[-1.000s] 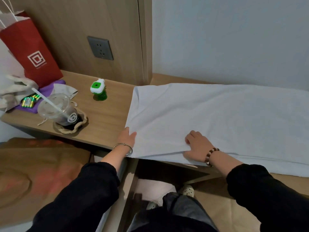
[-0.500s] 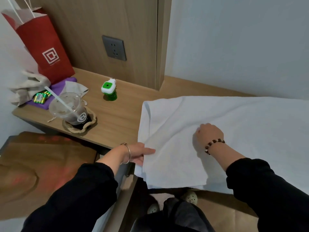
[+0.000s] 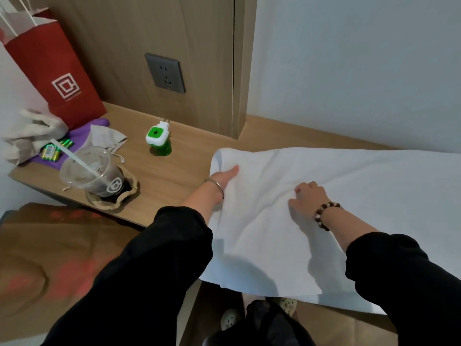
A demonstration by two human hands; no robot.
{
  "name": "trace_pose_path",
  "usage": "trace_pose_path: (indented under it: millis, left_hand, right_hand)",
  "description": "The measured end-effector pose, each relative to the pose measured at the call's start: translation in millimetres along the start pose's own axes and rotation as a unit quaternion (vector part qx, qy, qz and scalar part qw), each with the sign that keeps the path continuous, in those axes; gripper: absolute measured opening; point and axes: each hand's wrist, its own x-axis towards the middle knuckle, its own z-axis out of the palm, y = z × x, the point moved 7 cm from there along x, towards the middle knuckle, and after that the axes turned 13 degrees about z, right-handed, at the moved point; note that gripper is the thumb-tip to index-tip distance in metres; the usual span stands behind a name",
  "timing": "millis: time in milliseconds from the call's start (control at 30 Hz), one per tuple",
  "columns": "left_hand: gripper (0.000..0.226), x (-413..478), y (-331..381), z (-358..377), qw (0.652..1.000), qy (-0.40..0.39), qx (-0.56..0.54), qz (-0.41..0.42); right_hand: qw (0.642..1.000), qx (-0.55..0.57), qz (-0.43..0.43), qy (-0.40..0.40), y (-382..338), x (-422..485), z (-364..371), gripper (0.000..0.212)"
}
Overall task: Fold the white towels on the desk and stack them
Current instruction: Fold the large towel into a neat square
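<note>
1. The white cloth towel (image 3: 349,176) lies spread over the right part of the wooden desk (image 3: 174,176), its near edge hanging past the desk's front edge.
2. The left hand (image 3: 223,177) holds the towel's left edge, thumb on top, fingers hidden beneath.
3. The right hand (image 3: 309,199), fingers curled, pinches the cloth mid-towel.

White towel (image 3: 262,236) lies on desk (image 3: 172,178), near edge hanging over. Left hand (image 3: 222,178) grips its left edge, fingers hidden under the cloth. Right hand (image 3: 308,199) pinches mid-towel, fingers curled. Drink cup (image 3: 99,176), green plug-in (image 3: 159,139) and red bag (image 3: 57,71) at left.
</note>
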Motion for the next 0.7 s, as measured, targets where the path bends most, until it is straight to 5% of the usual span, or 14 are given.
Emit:
trace_pose_path:
  millis: [167,400,500,700]
  left_hand:
    - [0.045,30.2,16.2,-33.8,0.995,0.095,0.033,0.026]
    - [0.040,37.1,32.6,-21.5,0.997,0.023,0.046,-0.050]
    - [0.017,36.2,43.2,-7.4,0.998,-0.025,-0.029,-0.052]
    - [0.031,30.9,45.3,-5.0,0.978,-0.039,-0.204,0.007]
  right_hand:
    - [0.998,0.036,-0.008,0.057,-3.3,-20.5,1.6,0.048]
    - [0.996,-0.081,-0.027,0.034,-8.9,-29.0,22.1,0.076]
    - [0.995,-0.089,-0.022,0.032,-9.0,-29.2,25.0,0.081]
    - [0.995,-0.085,-0.030,0.031,-6.9,-29.4,26.0,0.081]
